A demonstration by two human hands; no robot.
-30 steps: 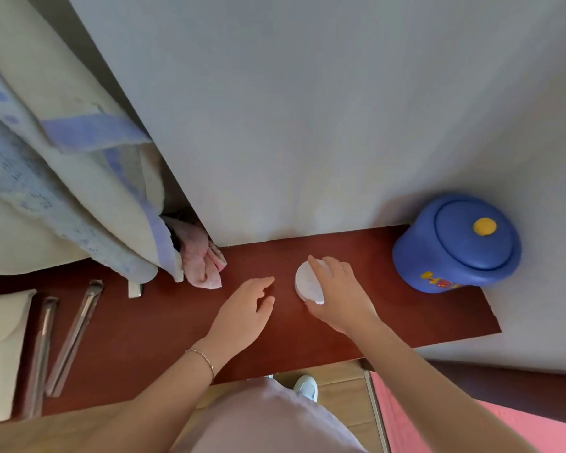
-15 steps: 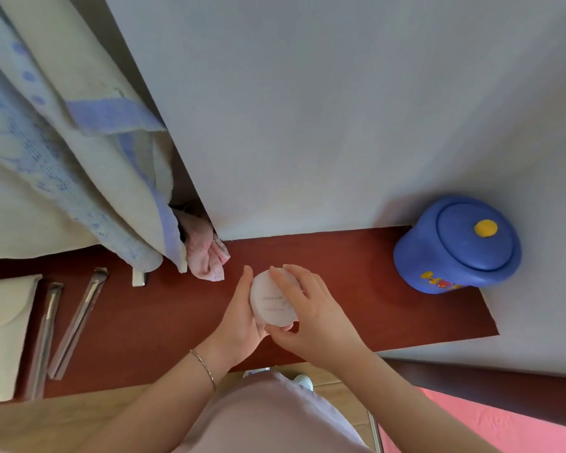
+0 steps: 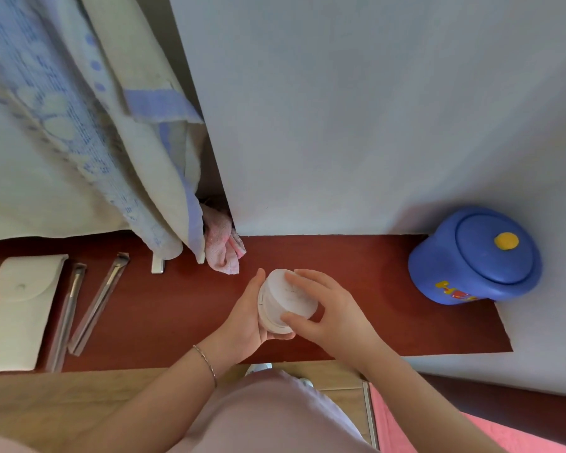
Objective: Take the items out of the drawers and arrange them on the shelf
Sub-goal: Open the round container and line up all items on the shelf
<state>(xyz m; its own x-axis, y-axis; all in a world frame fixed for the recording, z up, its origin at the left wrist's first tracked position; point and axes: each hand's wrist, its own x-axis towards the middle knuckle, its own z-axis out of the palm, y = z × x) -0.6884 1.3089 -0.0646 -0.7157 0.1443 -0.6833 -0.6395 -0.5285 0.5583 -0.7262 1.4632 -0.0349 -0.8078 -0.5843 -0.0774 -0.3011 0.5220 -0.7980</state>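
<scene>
- A round white jar (image 3: 286, 300) is gripped by both hands above the red-brown shelf (image 3: 356, 273).
- The jar's base is cupped by the left hand (image 3: 247, 317); its lid is grasped by the right hand (image 3: 332, 313).
- A blue lidded pot (image 3: 476, 256) is seen well right of the jar, a pink cloth (image 3: 224, 250) just beyond it, and two brushes (image 3: 82, 308) and a white pouch (image 3: 18, 308) far left.

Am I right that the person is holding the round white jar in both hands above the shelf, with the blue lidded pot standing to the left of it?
Not quite: the head view shows the blue lidded pot to the right of the round white jar, not left. The left hand and right hand do hold it above the shelf.
</scene>
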